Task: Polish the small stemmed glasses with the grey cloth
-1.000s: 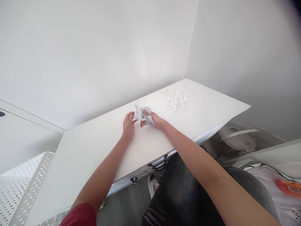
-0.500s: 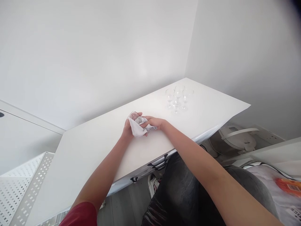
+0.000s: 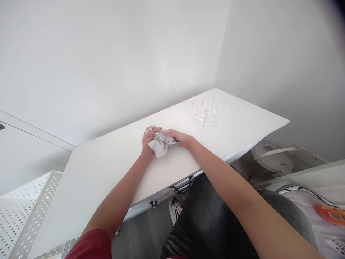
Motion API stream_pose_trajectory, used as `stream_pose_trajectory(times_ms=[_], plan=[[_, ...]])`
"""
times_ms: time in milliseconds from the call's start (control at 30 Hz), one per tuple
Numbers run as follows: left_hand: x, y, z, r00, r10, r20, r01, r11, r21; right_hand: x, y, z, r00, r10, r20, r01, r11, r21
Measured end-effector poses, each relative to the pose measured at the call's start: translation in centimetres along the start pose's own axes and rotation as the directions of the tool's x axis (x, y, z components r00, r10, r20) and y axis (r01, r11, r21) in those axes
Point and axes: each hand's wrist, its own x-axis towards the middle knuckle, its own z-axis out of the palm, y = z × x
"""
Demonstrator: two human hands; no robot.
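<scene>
My left hand [image 3: 147,143] is closed around a clear glass [image 3: 153,130] above the white table [image 3: 107,169]. Part of the glass is hidden by fingers and cloth, so its full shape does not show. In my right hand [image 3: 178,136] is a bunched pale grey cloth [image 3: 159,146], pressed against the glass with one corner hanging down. Farther right on the table, several clear stemmed glasses [image 3: 205,117] stand upright in a close group.
Walls rise behind and right of the table. Below its right side sits a white and brown appliance [image 3: 275,158] with a handle. A white perforated rack [image 3: 24,216] stands at lower left. An orange packet [image 3: 330,214] lies at lower right.
My right hand has shifted on the cloth, with its thumb now nearer the glass. More of the glass shows above the cloth. The group of stemmed glasses has not moved on the table.
</scene>
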Motion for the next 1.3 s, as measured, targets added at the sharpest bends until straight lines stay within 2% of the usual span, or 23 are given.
stream_pose_trajectory(times_ms=[100, 233, 367, 433, 533, 600, 667, 733, 800, 833, 933, 1000, 1033, 1100, 1200, 1233, 1300], plan=[[0.0, -0.1, 0.1, 1.000, -0.003, 0.029, 0.004, 1.000, -0.026, -0.1, 0.0, 0.1, 0.999, -0.015, 0.034, 0.019, 0.995, -0.097], [0.1, 0.0, -0.2, 0.995, -0.060, 0.080, 0.067, 0.994, -0.091, -0.4, 0.0, 0.1, 0.999, 0.028, 0.022, -0.027, 0.999, -0.038], [0.3, 0.1, -0.5, 0.987, -0.129, 0.099, 0.139, 0.986, -0.097, -0.8, -0.1, 0.0, 0.989, 0.085, 0.123, -0.078, 0.995, -0.059], [0.3, 0.1, -0.5, 0.987, -0.120, 0.102, 0.129, 0.988, -0.082, -0.8, -0.3, -0.1, 0.986, 0.069, 0.154, -0.057, 0.995, -0.079], [0.4, 0.0, -0.5, 0.987, -0.103, 0.122, 0.114, 0.990, -0.085, -0.6, -0.3, -0.1, 0.990, 0.026, 0.136, -0.011, 0.994, -0.107], [0.5, -0.1, -0.5, 0.988, -0.100, 0.118, 0.111, 0.990, -0.089, -0.3, -0.2, 0.1, 0.996, -0.027, 0.085, 0.043, 0.980, -0.193], [0.7, -0.2, -0.6, 0.994, -0.072, 0.084, 0.080, 0.993, -0.085, 0.1, 0.1, 0.6, 0.986, -0.164, 0.002, 0.154, 0.922, -0.356], [0.8, -0.2, -0.7, 0.999, -0.019, 0.041, 0.022, 0.997, -0.080, 0.4, 0.3, 1.0, 0.942, -0.331, -0.055, 0.259, 0.822, -0.506], [0.8, -0.3, -0.8, 1.000, 0.007, 0.023, -0.005, 0.997, -0.079, 0.5, 0.3, 1.3, 0.916, -0.394, -0.077, 0.291, 0.785, -0.547], [0.8, -0.3, -0.9, 1.000, -0.004, 0.026, 0.006, 0.996, -0.086, 0.4, 0.2, 1.3, 0.931, -0.358, -0.079, 0.270, 0.815, -0.512], [0.7, -0.2, -0.9, 0.995, -0.077, 0.068, 0.085, 0.990, -0.110, -0.2, -0.2, 1.0, 0.992, -0.122, -0.026, 0.110, 0.951, -0.288], [0.7, -0.2, -0.8, 0.992, -0.097, 0.087, 0.106, 0.989, -0.103, -0.5, -0.4, 0.8, 0.999, -0.045, 0.029, 0.051, 0.975, -0.217], [0.7, -0.2, -0.8, 0.992, -0.090, 0.084, 0.097, 0.991, -0.094, -0.5, -0.5, 0.7, 0.997, -0.064, 0.033, 0.071, 0.966, -0.249], [0.9, -0.3, -0.8, 0.997, -0.045, 0.056, 0.049, 0.996, -0.074, -0.3, -0.3, 0.9, 0.980, -0.200, -0.019, 0.175, 0.898, -0.404], [1.1, -0.5, -0.9, 0.999, 0.034, 0.012, -0.033, 0.998, -0.047, 0.4, 0.1, 1.3, 0.905, -0.414, -0.100, 0.284, 0.761, -0.583], [1.1, -0.5, -1.0, 0.999, 0.039, 0.005, -0.038, 0.998, -0.046, 0.5, 0.1, 1.4, 0.902, -0.419, -0.103, 0.287, 0.761, -0.582], [1.0, -0.5, -1.2, 1.000, 0.000, 0.012, 0.000, 0.998, -0.064, 0.5, 0.1, 1.4, 0.943, -0.323, -0.084, 0.244, 0.839, -0.487]])
